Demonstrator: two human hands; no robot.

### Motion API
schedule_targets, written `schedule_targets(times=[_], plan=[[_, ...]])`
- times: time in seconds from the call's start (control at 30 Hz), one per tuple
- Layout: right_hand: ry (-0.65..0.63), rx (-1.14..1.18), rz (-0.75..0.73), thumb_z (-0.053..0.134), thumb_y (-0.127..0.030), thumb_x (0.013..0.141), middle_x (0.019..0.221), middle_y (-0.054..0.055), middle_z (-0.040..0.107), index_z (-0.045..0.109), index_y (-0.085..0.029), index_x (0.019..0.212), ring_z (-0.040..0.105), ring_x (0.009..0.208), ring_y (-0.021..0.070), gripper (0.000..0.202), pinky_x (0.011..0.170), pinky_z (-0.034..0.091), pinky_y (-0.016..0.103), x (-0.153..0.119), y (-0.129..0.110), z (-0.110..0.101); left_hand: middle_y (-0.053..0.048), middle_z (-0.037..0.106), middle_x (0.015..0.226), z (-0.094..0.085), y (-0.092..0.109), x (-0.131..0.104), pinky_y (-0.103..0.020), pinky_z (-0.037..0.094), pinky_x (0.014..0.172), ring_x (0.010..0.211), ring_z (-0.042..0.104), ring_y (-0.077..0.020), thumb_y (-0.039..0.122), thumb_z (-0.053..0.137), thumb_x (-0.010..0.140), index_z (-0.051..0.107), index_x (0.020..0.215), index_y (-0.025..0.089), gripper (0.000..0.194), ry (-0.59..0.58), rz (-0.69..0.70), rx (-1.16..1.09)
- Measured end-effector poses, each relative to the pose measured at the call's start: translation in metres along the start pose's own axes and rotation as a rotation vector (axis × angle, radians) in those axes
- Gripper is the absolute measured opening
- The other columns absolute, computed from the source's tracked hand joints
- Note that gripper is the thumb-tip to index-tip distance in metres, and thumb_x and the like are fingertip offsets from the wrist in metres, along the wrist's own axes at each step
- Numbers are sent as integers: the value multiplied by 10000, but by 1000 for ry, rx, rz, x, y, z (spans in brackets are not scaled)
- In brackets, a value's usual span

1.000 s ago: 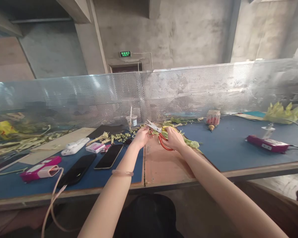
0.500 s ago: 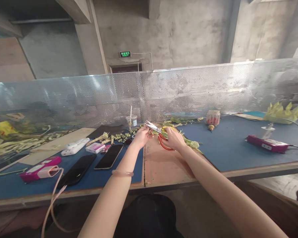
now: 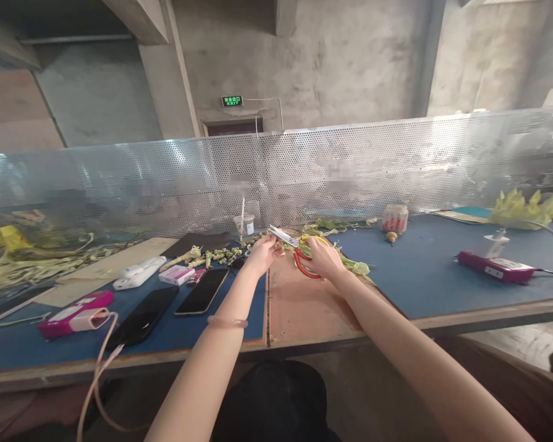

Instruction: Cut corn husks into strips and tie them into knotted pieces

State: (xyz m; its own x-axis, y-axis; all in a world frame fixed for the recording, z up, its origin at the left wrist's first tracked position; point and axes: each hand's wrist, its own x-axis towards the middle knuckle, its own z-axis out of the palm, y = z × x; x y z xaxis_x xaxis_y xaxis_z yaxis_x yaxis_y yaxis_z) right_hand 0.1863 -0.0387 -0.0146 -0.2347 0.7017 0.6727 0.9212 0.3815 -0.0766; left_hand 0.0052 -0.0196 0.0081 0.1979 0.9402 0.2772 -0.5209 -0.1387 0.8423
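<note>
My right hand (image 3: 325, 258) is wrapped round a pair of scissors (image 3: 284, 237) with red and yellow handles. The silver blades point left and reach over the fingertips of my left hand (image 3: 262, 253). Those fingers are pinched together beside the blades, and what they hold is too small and covered to name. Yellow-green plant strips (image 3: 357, 267) lie behind and to the right of my right hand. Curled green pieces (image 3: 225, 255) are heaped on the table to the left of my left hand.
Two phones (image 3: 203, 291), a white power strip (image 3: 139, 272) and a magenta power strip (image 3: 58, 322) lie left. A lidded plastic cup with a straw (image 3: 246, 226) stands ahead. At right are a jar (image 3: 395, 218) and another magenta strip (image 3: 495, 267). Perforated metal panels (image 3: 304, 166) rise behind.
The scissor blades have come closer together, and the red handle has shifted slightly upward. Both hands stay in almost the same place.
</note>
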Motion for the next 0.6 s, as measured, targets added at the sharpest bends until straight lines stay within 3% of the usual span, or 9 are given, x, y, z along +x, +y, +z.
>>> schedule_targets(times=[0.27, 0.37, 0.53, 0.6], plan=[[20, 28, 10, 466, -490, 808, 1045, 125, 578, 448, -168, 1106, 552, 950, 252, 439, 660, 415, 286, -1, 0, 2, -21, 571, 717, -1, 0, 1, -229, 477, 584, 612, 547, -88, 116, 573, 771, 611, 832, 133, 73, 1, 10, 6], [81, 65, 1, 465, -471, 809, 1047, 123, 569, 441, -163, 1107, 545, 959, 251, 430, 672, 418, 294, -1, 2, 6, -13, 574, 718, -2, 0, 1, -230, 479, 584, 601, 546, -85, 112, 590, 757, 606, 813, 145, 67, 18, 18, -9], [314, 196, 171, 417, -468, 825, 1100, 144, 538, 368, -136, 1156, 550, 947, 257, 472, 641, 414, 297, 0, 8, 9, -8, 591, 758, -6, 0, 2, -227, 473, 574, 585, 548, -75, 143, 630, 734, 605, 836, 159, 106, 79, 34, -14], [286, 222, 241, 384, -485, 838, 1038, 132, 569, 366, -139, 1150, 576, 871, 250, 465, 616, 402, 291, 0, 10, 8, -11, 599, 758, -7, 0, 2, -228, 472, 573, 582, 554, -76, 148, 638, 728, 594, 813, 157, 96, 117, 21, -7]])
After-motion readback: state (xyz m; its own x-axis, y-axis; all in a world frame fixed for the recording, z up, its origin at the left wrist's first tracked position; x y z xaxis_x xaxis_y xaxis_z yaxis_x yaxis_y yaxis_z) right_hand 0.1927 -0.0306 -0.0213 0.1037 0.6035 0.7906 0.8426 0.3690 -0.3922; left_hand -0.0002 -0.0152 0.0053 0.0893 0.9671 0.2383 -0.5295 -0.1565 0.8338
